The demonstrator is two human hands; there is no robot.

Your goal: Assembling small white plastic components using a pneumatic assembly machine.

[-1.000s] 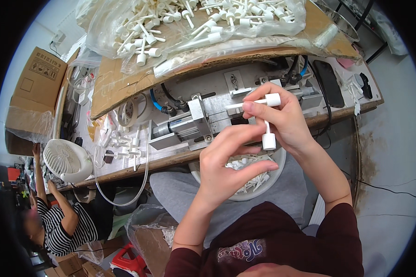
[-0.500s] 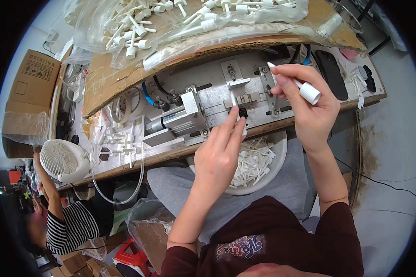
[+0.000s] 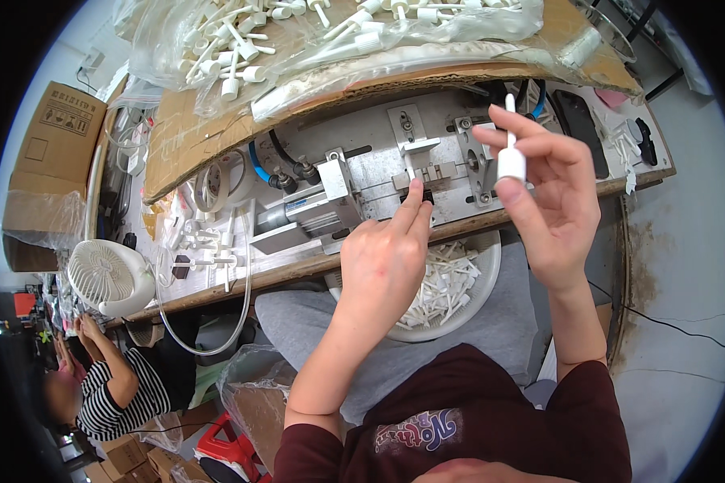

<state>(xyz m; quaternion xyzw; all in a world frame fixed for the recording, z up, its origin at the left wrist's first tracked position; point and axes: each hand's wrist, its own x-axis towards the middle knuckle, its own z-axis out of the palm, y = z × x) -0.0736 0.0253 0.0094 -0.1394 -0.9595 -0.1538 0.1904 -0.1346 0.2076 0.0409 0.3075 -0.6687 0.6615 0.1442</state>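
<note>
My right hand (image 3: 556, 213) is raised over the right end of the bench, pinching a white screw cap with a thin stem (image 3: 511, 165) between thumb and fingers. The stem points up and the ribbed cap is at the bottom. At the middle of the metal fixture is my left hand (image 3: 385, 262), index and middle fingers stretched out. Its index fingertip touches the lower end of a small white stick (image 3: 411, 167) beside the metal holder block (image 3: 437, 173). The left thumb is hidden beneath the hand. Left of the block sits a pneumatic cylinder (image 3: 302, 209).
Heaped white stemmed caps (image 3: 234, 48) lie in plastic on a cardboard sheet (image 3: 193, 133) above the fixture. A basket (image 3: 491, 274) of white sticks rests on my lap. A phone (image 3: 580, 133), a small fan (image 3: 111, 278) and loose white parts are nearby. Another person works at left.
My right hand has turned the stemmed cap from slanted to upright, and its fingers have spread more. My left hand has shifted slightly, its index fingertip still at the white stick.
</note>
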